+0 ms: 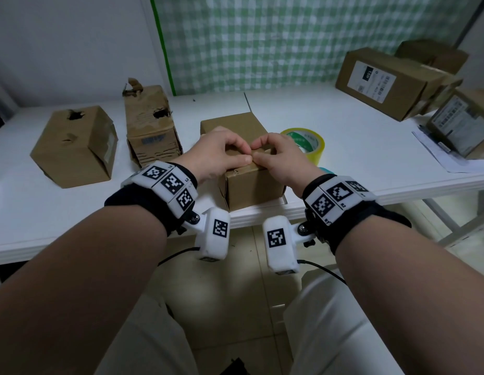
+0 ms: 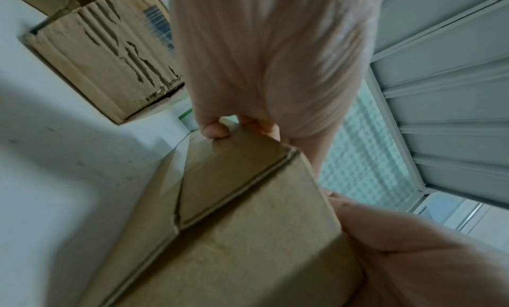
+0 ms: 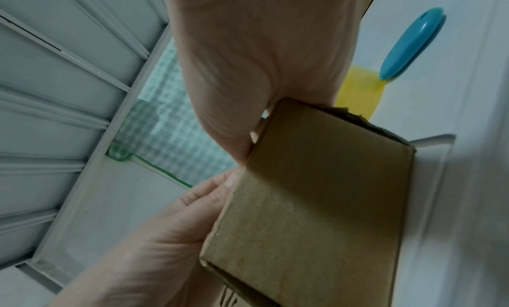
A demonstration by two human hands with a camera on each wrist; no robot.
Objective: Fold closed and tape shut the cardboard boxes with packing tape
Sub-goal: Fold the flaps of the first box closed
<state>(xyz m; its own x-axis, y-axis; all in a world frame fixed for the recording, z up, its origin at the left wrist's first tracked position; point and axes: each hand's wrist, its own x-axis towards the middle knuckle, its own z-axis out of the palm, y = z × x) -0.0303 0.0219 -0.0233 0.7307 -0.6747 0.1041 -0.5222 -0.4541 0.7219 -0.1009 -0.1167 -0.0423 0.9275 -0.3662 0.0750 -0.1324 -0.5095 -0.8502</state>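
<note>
A small brown cardboard box [image 1: 251, 188] stands at the front edge of the white table [image 1: 370, 147]. Both hands rest on its top. My left hand [image 1: 235, 152] and right hand [image 1: 265, 152] have curled fingers on the top flaps, and the thumbs meet at the near top edge. In the left wrist view a fingertip [image 2: 214, 131] presses a folded flap of the box [image 2: 234, 235]. The right wrist view shows the box [image 3: 316, 192] side wall under my right hand [image 3: 261, 72]. The far flap [image 1: 249, 104] stands up. A yellow tape roll [image 1: 308, 142] lies just right of the box.
Two torn boxes [image 1: 73, 147] [image 1: 151, 125] stand at the left. Labelled boxes [image 1: 389, 82] [image 1: 468, 123] and a paper sheet [image 1: 438, 155] sit at the back right. A blue cutter [image 3: 410, 44] lies beside the tape. A green checked curtain hangs behind.
</note>
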